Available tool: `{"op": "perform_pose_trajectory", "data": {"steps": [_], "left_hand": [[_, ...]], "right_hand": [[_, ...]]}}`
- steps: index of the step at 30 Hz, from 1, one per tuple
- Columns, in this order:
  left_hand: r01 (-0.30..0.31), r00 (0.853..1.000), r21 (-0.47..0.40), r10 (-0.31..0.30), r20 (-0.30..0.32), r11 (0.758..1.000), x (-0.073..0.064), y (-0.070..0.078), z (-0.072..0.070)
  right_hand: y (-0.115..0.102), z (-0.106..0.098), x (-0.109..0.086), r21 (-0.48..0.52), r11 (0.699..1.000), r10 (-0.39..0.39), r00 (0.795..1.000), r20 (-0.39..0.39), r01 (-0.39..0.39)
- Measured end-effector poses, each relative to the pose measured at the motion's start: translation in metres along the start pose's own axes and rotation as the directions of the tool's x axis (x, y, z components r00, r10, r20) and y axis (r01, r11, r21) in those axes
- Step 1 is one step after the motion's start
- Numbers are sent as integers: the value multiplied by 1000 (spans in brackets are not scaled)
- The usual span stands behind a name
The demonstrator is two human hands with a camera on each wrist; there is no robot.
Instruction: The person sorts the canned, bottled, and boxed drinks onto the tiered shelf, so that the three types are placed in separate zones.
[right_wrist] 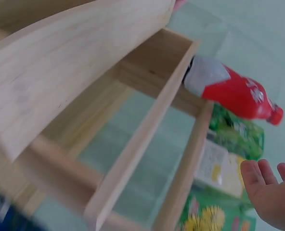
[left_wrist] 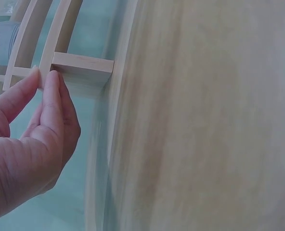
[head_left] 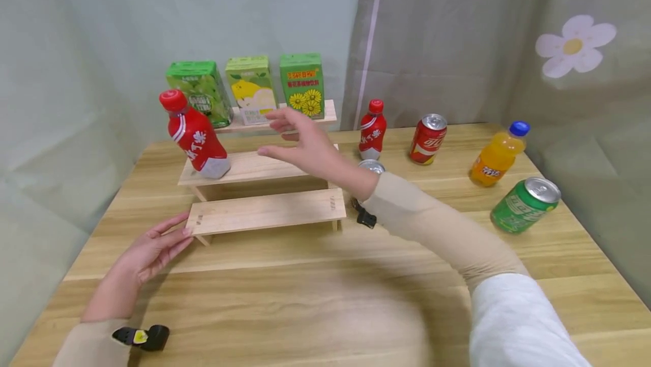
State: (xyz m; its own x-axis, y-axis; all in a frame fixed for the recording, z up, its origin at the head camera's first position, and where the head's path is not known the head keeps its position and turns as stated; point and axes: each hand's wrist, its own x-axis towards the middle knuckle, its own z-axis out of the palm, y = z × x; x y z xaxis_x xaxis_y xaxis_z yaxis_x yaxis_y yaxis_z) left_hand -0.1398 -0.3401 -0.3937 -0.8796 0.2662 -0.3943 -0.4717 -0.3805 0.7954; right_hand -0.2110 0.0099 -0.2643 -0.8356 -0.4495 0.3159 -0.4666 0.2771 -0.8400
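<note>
A three-step wooden shelf stands on the table. At the left end of its lowest step, my left hand pinches the wood between thumb and fingers, as the left wrist view also shows. My right hand reaches over the middle step with nothing in it, thumb and fingers spread apart. A red bottle with a red cap stands at the left of the middle step. Along the top step are a dark green drink carton, a pear-picture carton and a green carton with yellow flowers.
Right of the shelf stand a second red bottle, a red can, an orange drink bottle and a green can. Another can is mostly hidden behind my right forearm. Curtains hang behind the table.
</note>
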Motion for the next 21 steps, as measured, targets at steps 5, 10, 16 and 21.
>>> {"op": "perform_pose_trajectory", "data": {"steps": [5,10,16,21], "left_hand": [[-3,1000,-20,4,8,1000,1,2,0],[-3,1000,-23,3,16,1000,0,4,1],[6,1000,-16,-6,-2,1000,0,2,2],[6,1000,-9,-6,-19,1000,0,0,2]], "right_hand": [[2,-34,-17,-50,997,-63,996,-69,60],[1,-71,-34,-125,991,-58,987,-148,39],[2,-111,-59,-203,978,-4,969,-248,-48],[4,-140,-79,-236,970,-30,935,-353,-59]]}}
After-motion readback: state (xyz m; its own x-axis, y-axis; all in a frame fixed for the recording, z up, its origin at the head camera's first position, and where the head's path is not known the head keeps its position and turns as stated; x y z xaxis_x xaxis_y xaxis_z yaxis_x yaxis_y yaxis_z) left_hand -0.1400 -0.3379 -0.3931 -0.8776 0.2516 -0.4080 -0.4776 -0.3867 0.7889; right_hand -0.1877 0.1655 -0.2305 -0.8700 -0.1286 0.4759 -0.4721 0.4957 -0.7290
